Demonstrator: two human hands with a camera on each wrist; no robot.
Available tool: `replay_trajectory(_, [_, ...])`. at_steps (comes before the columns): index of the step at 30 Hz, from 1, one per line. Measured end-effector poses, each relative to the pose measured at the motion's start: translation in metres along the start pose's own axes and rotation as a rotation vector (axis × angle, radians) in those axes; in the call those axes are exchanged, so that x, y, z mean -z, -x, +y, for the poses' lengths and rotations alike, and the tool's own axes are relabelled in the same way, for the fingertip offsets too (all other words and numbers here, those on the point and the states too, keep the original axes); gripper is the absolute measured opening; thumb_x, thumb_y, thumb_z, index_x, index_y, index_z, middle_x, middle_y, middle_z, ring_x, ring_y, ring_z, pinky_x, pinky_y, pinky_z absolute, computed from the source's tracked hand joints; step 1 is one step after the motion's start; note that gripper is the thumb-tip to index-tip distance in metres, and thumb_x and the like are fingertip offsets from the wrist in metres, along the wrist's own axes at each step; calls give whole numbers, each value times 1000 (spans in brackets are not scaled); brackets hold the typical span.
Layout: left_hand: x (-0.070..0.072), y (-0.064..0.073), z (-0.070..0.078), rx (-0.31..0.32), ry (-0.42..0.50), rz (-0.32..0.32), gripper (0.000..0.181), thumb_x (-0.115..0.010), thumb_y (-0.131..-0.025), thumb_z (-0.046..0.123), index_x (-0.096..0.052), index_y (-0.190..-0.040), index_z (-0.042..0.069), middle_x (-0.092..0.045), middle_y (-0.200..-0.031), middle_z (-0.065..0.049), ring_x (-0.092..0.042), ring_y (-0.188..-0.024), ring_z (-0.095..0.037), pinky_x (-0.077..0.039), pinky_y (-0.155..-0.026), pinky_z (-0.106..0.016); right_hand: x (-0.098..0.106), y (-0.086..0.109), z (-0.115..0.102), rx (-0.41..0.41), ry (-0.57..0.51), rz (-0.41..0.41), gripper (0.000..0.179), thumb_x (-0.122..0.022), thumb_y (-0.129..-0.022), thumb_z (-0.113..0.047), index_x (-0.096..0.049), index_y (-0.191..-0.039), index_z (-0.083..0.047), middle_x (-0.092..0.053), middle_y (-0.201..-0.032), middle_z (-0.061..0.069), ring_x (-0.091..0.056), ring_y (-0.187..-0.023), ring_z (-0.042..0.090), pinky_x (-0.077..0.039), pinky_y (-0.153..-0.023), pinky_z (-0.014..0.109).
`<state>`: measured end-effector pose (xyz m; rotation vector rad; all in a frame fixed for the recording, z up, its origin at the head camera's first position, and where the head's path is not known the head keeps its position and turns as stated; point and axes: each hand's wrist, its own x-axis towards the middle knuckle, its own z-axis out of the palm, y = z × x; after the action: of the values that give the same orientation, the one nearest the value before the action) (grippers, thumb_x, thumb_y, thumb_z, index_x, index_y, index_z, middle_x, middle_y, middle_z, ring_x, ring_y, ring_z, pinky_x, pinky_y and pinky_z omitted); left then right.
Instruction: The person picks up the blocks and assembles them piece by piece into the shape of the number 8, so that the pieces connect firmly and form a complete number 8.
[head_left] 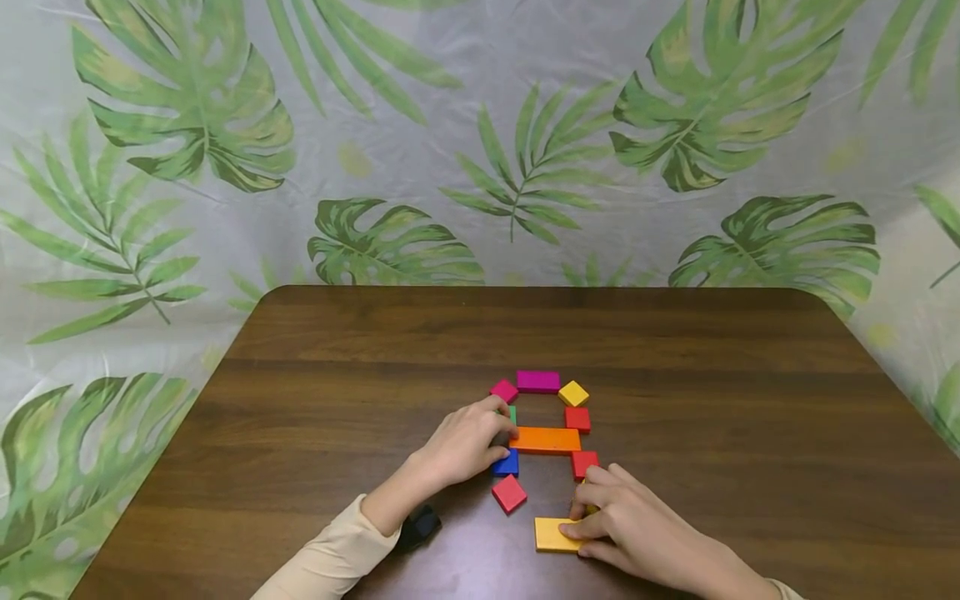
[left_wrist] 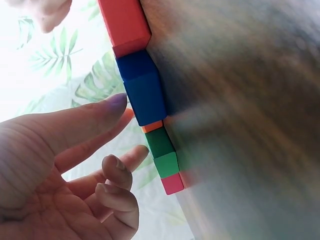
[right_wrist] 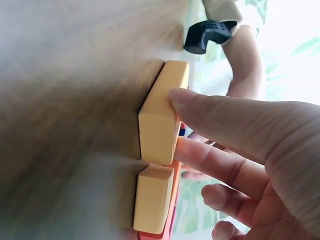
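Observation:
My left hand [head_left: 467,440] reaches in from the left with bent, loosely spread fingers. Its fingertips are at the left end of an orange block [head_left: 549,440], beside a green block [left_wrist: 162,150] and a blue block [left_wrist: 144,92]. My right hand [head_left: 637,525] has its thumb and a finger on a long yellow block [head_left: 551,535] lying flat near me. Close beyond that block sits a smaller yellow block [right_wrist: 153,200], mostly hidden by the right fingers in the head view. Red blocks [head_left: 509,494] [head_left: 585,464] lie on either side.
Farther up the brown table [head_left: 337,358] are a purple block [head_left: 537,382], a pink block [head_left: 504,391], a yellow square block [head_left: 573,393] and another red block [head_left: 577,419]. A black object [head_left: 420,529] is by the left sleeve. A leaf-patterned curtain [head_left: 405,167] hangs behind.

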<state>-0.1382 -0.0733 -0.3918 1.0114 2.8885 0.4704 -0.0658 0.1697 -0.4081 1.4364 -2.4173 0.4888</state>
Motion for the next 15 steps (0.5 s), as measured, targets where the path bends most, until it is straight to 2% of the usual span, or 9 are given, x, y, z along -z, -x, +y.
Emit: replay_trajectory(15, [1, 0, -1, -1, 1, -12, 14, -71, -83, 21, -73, -97, 19, -59, -106, 1, -59, -86, -14, -50, -70, -24, -1, -12, 6, -89, -6, -68, 25, -80, -70, -30, -76, -94, -26, -60, -82, -18, -38, -80, -1, -27, -70, 16])
